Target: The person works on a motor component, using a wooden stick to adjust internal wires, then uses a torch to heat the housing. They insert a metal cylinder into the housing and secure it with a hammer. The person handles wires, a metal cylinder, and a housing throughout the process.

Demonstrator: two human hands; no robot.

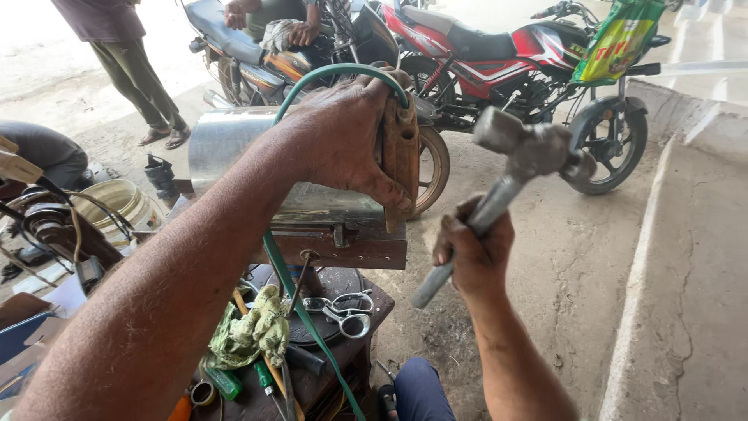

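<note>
A brown block (401,148) is being pressed by the left hand (343,140) against the end of a curved sheet of shiny metal (226,140), which is being supported on a rusty iron bar (354,249) above a small tabletop (374,300). The left hand's fingers are being kept wrapped over the block's top and front edge, in a firm grip. A green hose (300,308) is being looped over the same hand and is being led down past the bar. A hammer (518,160) is being held raised by the right hand (471,253), fist shut around the lower handle, the head being carried well apart from the block, to its right. On the tabletop, scissors (347,312), a green rag (249,331) and a screwdriver (261,374) are being kept. Beyond, a red motorcycle (491,58) and a dark motorcycle (257,54) are being parked on the concrete floor (576,257). A white bucket (121,206) is being stood at left, and another person's legs (144,86) are being seen behind.
</note>
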